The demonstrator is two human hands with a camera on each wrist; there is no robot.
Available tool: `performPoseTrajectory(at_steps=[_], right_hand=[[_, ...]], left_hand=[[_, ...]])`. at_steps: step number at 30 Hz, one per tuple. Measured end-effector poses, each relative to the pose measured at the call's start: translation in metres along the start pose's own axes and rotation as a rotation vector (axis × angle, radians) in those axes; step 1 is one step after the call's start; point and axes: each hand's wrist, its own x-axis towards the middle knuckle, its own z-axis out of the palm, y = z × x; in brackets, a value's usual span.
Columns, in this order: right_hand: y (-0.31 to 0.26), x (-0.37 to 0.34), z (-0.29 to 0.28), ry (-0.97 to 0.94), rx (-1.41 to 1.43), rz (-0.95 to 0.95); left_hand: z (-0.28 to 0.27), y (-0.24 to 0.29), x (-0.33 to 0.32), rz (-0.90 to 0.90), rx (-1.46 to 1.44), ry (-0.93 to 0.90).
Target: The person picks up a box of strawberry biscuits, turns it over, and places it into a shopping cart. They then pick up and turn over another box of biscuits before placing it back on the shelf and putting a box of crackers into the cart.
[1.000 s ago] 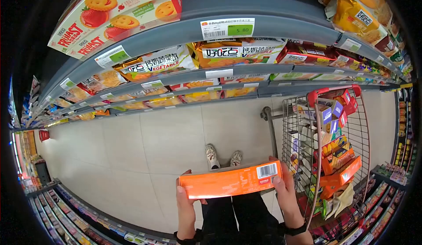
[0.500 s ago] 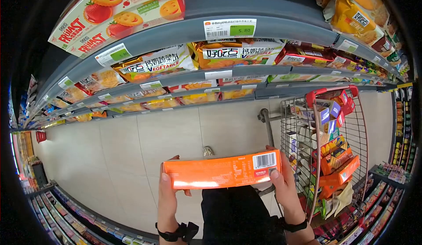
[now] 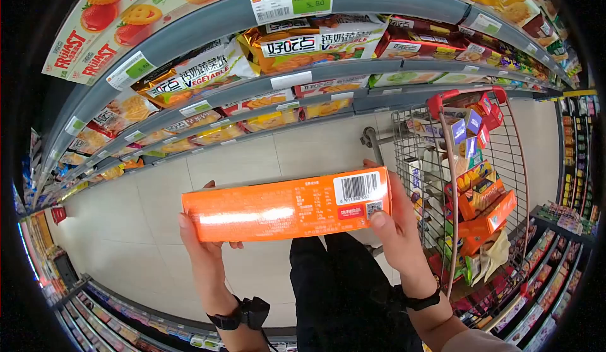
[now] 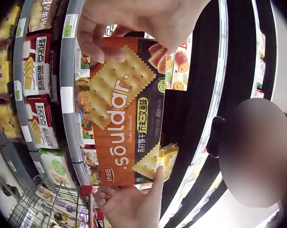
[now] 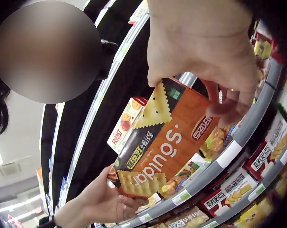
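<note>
An orange biscuit box (image 3: 287,208) is held level between both hands in the head view, its barcode side up. My left hand (image 3: 205,251) grips the left end, thumb on the near side. At the other end my right hand (image 3: 404,229) holds on, its thumb beside the barcode. The left wrist view shows the box's front (image 4: 122,114), with "souldar" lettering and square crackers, between my left hand (image 4: 143,23) and my right hand (image 4: 131,204). In the right wrist view the same box (image 5: 167,137) sits between my right hand (image 5: 205,52) and my left hand (image 5: 98,197).
Shelves of packaged biscuits (image 3: 322,43) curve across the front, with Frujast boxes (image 3: 120,21) at upper left. A wire shopping cart (image 3: 435,93) holding several boxes and packs stands at the right. Tiled floor (image 3: 148,226) lies beyond the hands; lower shelving (image 3: 120,320) runs behind.
Both hands have raised the box, which looks larger, and carried it leftward in the head view. The hands are farther apart in the picture. Shelves and cart have shifted up and left in view.
</note>
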Motion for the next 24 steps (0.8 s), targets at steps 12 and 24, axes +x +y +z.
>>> performPoseTrajectory(at_steps=[12,24], right_hand=[[-0.004,0.000,-0.002,0.034,-0.058,0.051],[-0.003,0.001,0.011,0.063,-0.051,0.052]], left_hand=[[-0.011,-0.015,-0.001,-0.054,-0.041,-0.105],[-0.013,-0.048,-0.013,0.026,-0.242,0.000]])
